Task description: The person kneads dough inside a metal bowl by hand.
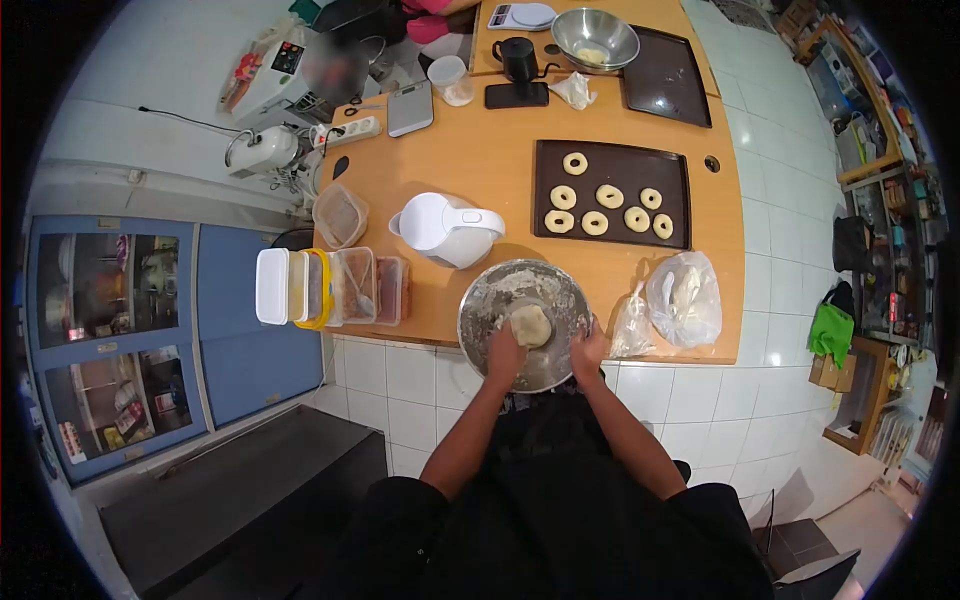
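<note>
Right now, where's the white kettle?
In the head view, the white plastic kettle stands left of centre on the wooden table, beyond the near silver bowl, left of the dark tray of dough rings.

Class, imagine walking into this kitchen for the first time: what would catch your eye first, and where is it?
Probably the big metal bowl at the table's near edge, with the left hand at a pale dough ball inside and the right hand at the rim. Next, the dark tray beyond it to the right, bearing eight dough rings. Then the white kettle, beyond the bowl to the left.
</note>
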Available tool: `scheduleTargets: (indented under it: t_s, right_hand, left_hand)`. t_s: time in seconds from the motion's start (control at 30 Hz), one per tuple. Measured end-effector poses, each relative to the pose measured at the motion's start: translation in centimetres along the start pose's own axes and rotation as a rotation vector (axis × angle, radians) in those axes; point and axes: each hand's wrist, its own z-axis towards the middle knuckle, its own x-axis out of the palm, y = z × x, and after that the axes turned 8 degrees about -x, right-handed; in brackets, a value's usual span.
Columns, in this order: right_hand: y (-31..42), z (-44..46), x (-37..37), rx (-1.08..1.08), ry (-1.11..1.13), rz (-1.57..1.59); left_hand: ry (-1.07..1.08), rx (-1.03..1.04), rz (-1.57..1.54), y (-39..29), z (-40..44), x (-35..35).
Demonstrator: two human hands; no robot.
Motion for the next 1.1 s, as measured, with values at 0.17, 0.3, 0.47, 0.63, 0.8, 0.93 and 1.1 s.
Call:
scheduleTargets:
  t_s: [0.17,0.3,0.47,0.63,0.8,0.93,1.1]
  right_hand:
    - [0.4,-0.8,-0.4,0.024,-0.037,0.014]
    - [-0.4,-1.8,-0.1,0.021,-0.106,0.059]
    - [0.8,-2.9,0.1,0.045,-0.158,-0.059]
    - [0.6,-4.0,-0.5,0.260,0.010,-0.099]
    - [0.1,-1.7,-1.4,0.005,-0.088,0.126]
    - [-3.1,-0.3,0.3,0.015,0.020,0.292]
    - [-0.6,-0.8,0.5,0.114,0.054,0.329]
  left_hand:
    - [-0.193,-0.227,-0.201,1.0,0.0,4.0]
    - [0.201,-0.361,-0.418,5.3,3.9,6.0]
    - [-0.057,-0.203,-0.132,1.0,1.2,2.9]
    - [-0.018,-0.027,-0.279,0.8,1.4,1.9]
    - [0.170,0.153,-0.135,2.0,3.4,-0.5]
    - [0.133,0.318,-0.062,2.4,4.5,-1.5]
    - [0.135,0.130,-0.003,-1.9,2.1,-2.6]
